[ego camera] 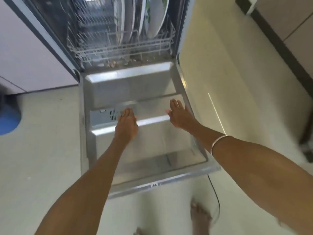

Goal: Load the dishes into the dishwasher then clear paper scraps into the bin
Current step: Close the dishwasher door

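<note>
The dishwasher stands open, its steel door (135, 150) folded down flat in front of me. Inside, the lower wire rack (118, 48) holds several white plates (155, 22) upright on the right side; its left side holds nothing. My left hand (126, 124) reaches over the door near the grey detergent compartment (103, 117), fingers relaxed and holding nothing. My right hand (179, 114), fingers straight, hovers over the door's right part, also holding nothing. Both hands are short of the rack.
White cabinet fronts (30, 53) flank the dishwasher on the left. A blue round object (9, 119) lies on the pale floor at far left. A thin dark cable (216, 197) runs along the floor by the door's right corner. My bare feet (199, 216) stand below the door edge.
</note>
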The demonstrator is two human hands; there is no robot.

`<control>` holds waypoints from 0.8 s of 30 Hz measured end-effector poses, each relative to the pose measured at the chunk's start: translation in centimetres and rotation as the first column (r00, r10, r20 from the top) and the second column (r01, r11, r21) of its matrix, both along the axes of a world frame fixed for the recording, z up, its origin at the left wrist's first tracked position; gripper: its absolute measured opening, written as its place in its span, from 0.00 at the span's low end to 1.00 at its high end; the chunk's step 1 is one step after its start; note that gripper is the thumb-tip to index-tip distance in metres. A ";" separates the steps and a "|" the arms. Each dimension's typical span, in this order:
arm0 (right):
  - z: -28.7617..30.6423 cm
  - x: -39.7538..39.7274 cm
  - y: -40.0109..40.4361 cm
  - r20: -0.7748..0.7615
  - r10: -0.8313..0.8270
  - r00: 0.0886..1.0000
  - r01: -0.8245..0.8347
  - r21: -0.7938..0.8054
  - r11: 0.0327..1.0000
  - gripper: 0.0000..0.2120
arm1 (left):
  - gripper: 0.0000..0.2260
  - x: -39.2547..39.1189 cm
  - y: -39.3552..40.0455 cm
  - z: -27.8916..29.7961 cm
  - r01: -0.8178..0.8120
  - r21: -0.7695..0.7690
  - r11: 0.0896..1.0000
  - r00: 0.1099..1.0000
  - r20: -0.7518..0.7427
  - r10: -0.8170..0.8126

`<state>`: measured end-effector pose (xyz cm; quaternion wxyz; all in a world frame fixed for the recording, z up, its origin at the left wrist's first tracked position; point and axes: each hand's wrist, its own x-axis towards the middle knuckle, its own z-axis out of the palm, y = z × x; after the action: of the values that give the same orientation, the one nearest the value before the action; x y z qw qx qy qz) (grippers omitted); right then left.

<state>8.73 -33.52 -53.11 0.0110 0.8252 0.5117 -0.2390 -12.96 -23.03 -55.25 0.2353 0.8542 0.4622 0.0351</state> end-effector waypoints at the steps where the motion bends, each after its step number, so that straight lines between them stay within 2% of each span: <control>1: 0.2 -0.6 -1.2 -0.007 -0.001 1.000 0.000 -0.015 1.000 0.28 | 0.19 -0.3 -1.3 0.6 -0.010 -0.035 0.999 1.000 -0.010 0.010; 7: 1.1 -4.3 -9.1 -0.063 -0.024 0.998 0.020 -0.068 0.998 0.27 | 0.22 -3.6 -10.2 3.1 -0.054 -0.252 0.966 0.996 -0.083 0.034; 10: 0.6 -7.2 -13.4 -0.114 -0.037 0.993 0.038 0.003 0.999 0.25 | 0.22 -6.1 -15.4 2.5 -0.103 -0.321 0.941 0.993 -0.086 0.079; 15: 0.8 -12.1 -19.4 -0.218 -0.082 0.972 0.113 0.132 0.985 0.14 | 0.23 -9.5 -22.6 0.6 -0.163 -0.449 0.879 0.984 -0.142 0.111; 17: 0.7 -13.4 -21.2 -0.235 -0.145 0.961 0.190 0.183 0.964 0.14 | 0.22 -10.2 -24.2 0.4 -0.205 -0.377 0.903 0.979 -0.072 0.192; 20: -0.4 -14.6 -23.0 -0.236 -0.230 0.944 0.274 0.176 0.945 0.16 | 0.16 -10.2 -25.8 0.8 -0.338 -0.190 0.922 0.920 0.141 0.366; 22: -1.5 -15.0 -23.5 -0.280 -0.328 0.902 0.369 0.109 0.923 0.16 | 0.17 -10.0 -26.3 0.3 -0.462 -0.239 0.854 0.850 0.154 0.504; 23: -2.4 -15.1 -23.6 -0.316 -0.403 0.859 0.440 0.054 0.896 0.17 | 0.19 -9.8 -26.5 0.0 -0.528 -0.318 0.787 0.794 0.143 0.590; 24: -2.8 -15.1 -23.5 -0.360 -0.479 0.801 0.509 -0.012 0.861 0.18 | 0.20 -9.7 -26.5 -0.6 -0.593 -0.442 0.673 0.708 0.112 0.697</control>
<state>-6.40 -57.01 -55.87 -0.1780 0.8734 0.2824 -0.3545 -22.68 -49.55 -55.82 0.4262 0.5582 0.6971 0.1444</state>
